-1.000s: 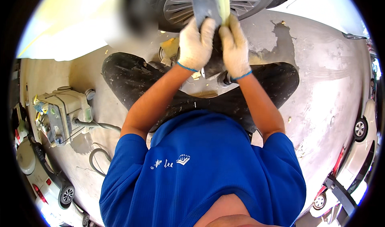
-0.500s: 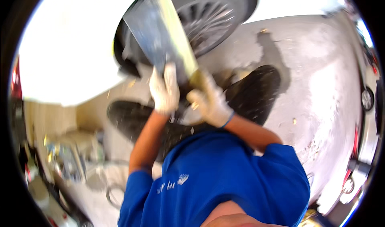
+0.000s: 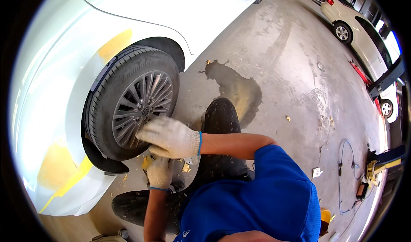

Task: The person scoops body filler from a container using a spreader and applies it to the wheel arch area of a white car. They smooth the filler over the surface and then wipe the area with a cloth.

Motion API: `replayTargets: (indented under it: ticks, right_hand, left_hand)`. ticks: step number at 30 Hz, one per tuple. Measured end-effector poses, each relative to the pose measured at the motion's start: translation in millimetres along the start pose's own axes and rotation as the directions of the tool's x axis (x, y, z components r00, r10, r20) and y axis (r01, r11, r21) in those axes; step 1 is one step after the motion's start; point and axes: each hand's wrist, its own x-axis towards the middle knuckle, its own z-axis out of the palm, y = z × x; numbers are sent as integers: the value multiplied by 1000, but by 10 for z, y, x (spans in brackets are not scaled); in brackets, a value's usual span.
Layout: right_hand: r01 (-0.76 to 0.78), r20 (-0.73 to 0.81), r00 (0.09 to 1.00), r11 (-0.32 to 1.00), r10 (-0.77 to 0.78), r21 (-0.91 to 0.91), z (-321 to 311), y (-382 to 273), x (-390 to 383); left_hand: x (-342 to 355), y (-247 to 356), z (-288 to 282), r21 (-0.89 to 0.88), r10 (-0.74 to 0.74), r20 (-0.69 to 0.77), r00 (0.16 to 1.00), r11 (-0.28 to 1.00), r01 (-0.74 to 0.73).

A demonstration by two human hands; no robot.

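Observation:
Both my hands, in white knit gloves, meet low in front of the car's wheel. My right hand reaches across from the right, above the left one, with slightly blurred fingers stretched toward the spokes and the thumb apart. I see nothing in it. My left hand is curled beneath it, its fingers partly hidden. A small yellow thing shows at its fingers; its kind is unclear. On the white car's fender are a yellow patch above the wheel arch and a yellowish patch on the lower corner, next to yellow tape.
My bent dark-trousered knees flank my hands. A dark wet stain and small scraps lie on the concrete floor. To the right are a thin hose, a lift arm and another car.
The flat blue-grey and yellow sheet held up in both hands is out of sight. My right hand has crossed leftward over the left. The view has swung, showing more fender and floor.

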Motion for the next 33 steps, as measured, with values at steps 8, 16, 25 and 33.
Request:
replayTargets:
  ticks: [8, 16, 25, 33]
  right_hand:
    - [16, 641, 767, 1000, 3, -24, 330, 529, -521]
    - [204, -39, 971, 898, -237, -391, -56, 1109, 465]
    - [140, -243, 904, 781, -351, -609, -312, 2069, 1304]
    - [159, -261, 887, 784, -380, -600, -147, 2337, 1572]
  left_hand:
    - [260, 144, -1046, 184, 195, 168, 966, 957, -225]
    - [822, 139, -1925, 517, 272, -242, 931, 849, -114]
    - [2014, 61, -2387, 745, 415, -362, 835, 667, -8]
    - [2236, 35, -2420, 751, 293, -387, 874, 650, 115]
